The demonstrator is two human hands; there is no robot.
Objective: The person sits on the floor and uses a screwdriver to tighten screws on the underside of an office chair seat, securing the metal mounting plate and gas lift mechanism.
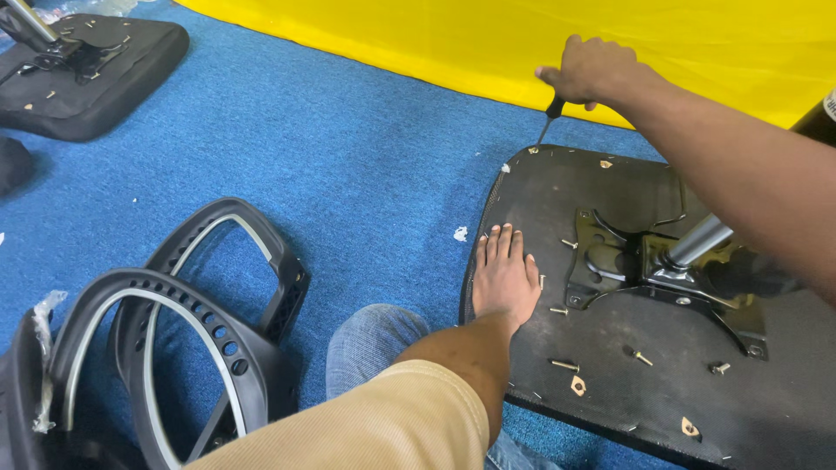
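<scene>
Nearest the lens: tan sleeve point(392, 426) over the left forearm, with a denim knee point(370, 344) just behind it. Left hand point(505, 278) lies flat on the upturned seat base point(627, 400), at its left edge, fingers straight and close together, gripping nothing. Seems to press down to keep the base from sliding on the blue carpet point(348, 157).

Right hand point(592, 70) reaches across to the far edge of the seat base, fist closed tight around the black handle of a screwdriver point(551, 111). Holds the tool steeply, tip down at the far-left corner of the base (exact contact point too small to tell).

At the centre of the seat base: black metal mounting plate point(614, 261) with a silver column point(697, 239) rising out of it toward the right forearm. Loose screws point(564, 365) lie scattered on the base around the plate, probably left there to stay within reach.

Left of the seat base, well apart: two black armrests point(218, 348) with grey inlays, leaning one against the other. Far beyond them, a second seat point(87, 70), also underside up. Behind the seat base, along its far side: yellow sheet point(610, 35).
</scene>
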